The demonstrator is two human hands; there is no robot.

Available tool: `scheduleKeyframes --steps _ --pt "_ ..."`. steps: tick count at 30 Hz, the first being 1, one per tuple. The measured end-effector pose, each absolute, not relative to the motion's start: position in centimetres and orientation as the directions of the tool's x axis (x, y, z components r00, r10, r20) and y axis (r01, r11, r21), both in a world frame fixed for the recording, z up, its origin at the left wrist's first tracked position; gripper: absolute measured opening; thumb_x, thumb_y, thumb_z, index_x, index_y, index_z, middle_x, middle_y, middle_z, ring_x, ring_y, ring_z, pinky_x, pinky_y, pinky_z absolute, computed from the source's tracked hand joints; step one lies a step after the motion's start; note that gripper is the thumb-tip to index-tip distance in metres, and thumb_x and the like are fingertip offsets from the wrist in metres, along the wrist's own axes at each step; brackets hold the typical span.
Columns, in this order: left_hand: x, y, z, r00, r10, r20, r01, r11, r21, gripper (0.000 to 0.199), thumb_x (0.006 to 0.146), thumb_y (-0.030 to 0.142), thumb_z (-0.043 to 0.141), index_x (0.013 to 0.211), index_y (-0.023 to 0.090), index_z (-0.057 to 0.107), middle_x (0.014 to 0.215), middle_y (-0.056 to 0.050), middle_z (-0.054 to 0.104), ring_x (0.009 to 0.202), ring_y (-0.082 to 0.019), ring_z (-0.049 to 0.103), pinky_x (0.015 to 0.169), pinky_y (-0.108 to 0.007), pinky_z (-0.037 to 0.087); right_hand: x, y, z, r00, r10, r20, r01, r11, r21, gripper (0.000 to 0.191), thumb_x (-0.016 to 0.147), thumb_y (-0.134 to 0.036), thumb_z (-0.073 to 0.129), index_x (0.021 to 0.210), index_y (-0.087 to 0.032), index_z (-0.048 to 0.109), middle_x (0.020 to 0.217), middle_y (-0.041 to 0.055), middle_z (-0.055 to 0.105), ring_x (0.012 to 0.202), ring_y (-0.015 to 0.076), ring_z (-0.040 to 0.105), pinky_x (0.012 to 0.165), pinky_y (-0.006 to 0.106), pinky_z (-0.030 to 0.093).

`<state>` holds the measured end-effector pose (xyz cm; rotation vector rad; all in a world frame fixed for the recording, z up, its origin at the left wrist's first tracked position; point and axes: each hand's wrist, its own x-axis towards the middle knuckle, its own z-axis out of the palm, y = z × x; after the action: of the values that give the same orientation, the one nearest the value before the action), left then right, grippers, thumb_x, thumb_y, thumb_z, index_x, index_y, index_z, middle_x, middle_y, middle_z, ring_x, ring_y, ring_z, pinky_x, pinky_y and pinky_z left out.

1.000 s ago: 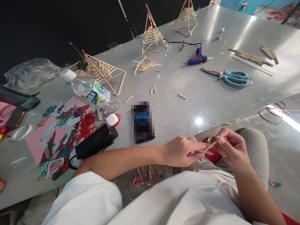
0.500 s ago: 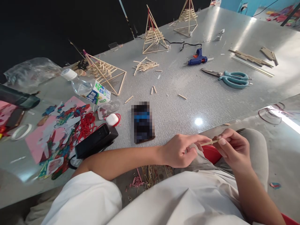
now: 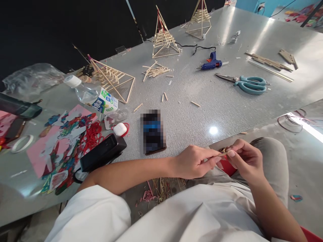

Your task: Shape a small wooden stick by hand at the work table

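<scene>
A short thin wooden stick (image 3: pixel 223 154) is held over my lap, beyond the table's front edge. My right hand (image 3: pixel 246 158) pinches one end between thumb and fingertips. At the other end my left hand (image 3: pixel 195 163) closes its thumb and index finger on the stick. Fingers cover both ends of it. On the table lie more loose sticks: one stick (image 3: pixel 195 104) by itself and a small pile (image 3: pixel 156 71) farther back. Pyramid frames built of sticks stand behind, a near one (image 3: pixel 113 77) at left and another (image 3: pixel 165 40) at the back.
Teal-handled scissors (image 3: pixel 248 84) and a blue glue gun (image 3: pixel 211 63) lie to the right on the table (image 3: pixel 176 131). A phone (image 3: pixel 153 131), a white earphone case (image 3: pixel 120 129), a plastic bottle (image 3: pixel 94 95) and a black device (image 3: pixel 103 151) are at left. Sticks and scraps (image 3: pixel 161 190) lie below.
My left thumb and index finger have closed together on the stick's end. My right hand has shifted slightly left with the stick. The table items keep their places.
</scene>
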<state>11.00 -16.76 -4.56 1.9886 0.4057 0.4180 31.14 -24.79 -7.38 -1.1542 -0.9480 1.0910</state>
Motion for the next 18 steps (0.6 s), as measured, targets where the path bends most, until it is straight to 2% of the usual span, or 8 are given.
scheduleKeyframes --steps 6,10,13,18 --pt "11.14 -16.68 -4.33 0.872 0.463 0.158 0.057 -0.418 0.907 0.036 0.108 0.027 0.045 0.110 0.008 0.076 0.093 -0.010 0.081 0.071 -0.011 0.069 0.064 -0.021 0.053 31.08 -24.84 -7.30 0.222 0.975 0.030 -0.157 0.066 -0.985 0.030 0.090 -0.040 0.085 0.078 -0.022 0.065 0.059 -0.0030 0.061 0.045 0.0067 0.038 0.045 0.023 0.028" --pt "11.08 -16.56 -4.10 0.875 0.463 0.140 0.072 -0.410 0.909 0.039 0.106 0.028 0.045 0.108 0.008 0.078 0.082 -0.007 0.078 0.065 -0.010 0.064 0.060 -0.020 0.050 31.03 -24.84 -7.25 0.220 0.975 0.035 -0.145 0.068 -0.987 0.030 0.090 -0.040 0.085 0.079 -0.021 0.064 0.061 -0.0022 0.063 0.046 0.0068 0.039 0.046 0.024 0.029" --pt "10.97 -16.50 -3.98 0.884 0.454 0.112 0.092 -0.405 0.910 0.039 0.105 0.029 0.045 0.110 0.008 0.078 0.082 -0.007 0.078 0.064 -0.010 0.064 0.059 -0.019 0.050 31.10 -24.81 -7.34 0.216 0.976 0.040 -0.140 0.071 -0.988 0.031 0.091 -0.040 0.084 0.079 -0.021 0.063 0.059 -0.0029 0.061 0.047 0.0072 0.039 0.047 0.024 0.030" --pt "10.81 -16.49 -4.16 0.898 0.438 0.048 0.145 -0.398 0.906 0.036 0.105 0.026 0.047 0.112 0.009 0.078 0.085 -0.007 0.079 0.069 -0.010 0.068 0.062 -0.017 0.052 31.19 -24.79 -7.47 0.198 0.980 0.014 -0.164 0.047 -0.985 0.032 0.091 -0.041 0.085 0.079 -0.021 0.063 0.054 -0.0055 0.054 0.045 0.0062 0.035 0.047 0.024 0.024"
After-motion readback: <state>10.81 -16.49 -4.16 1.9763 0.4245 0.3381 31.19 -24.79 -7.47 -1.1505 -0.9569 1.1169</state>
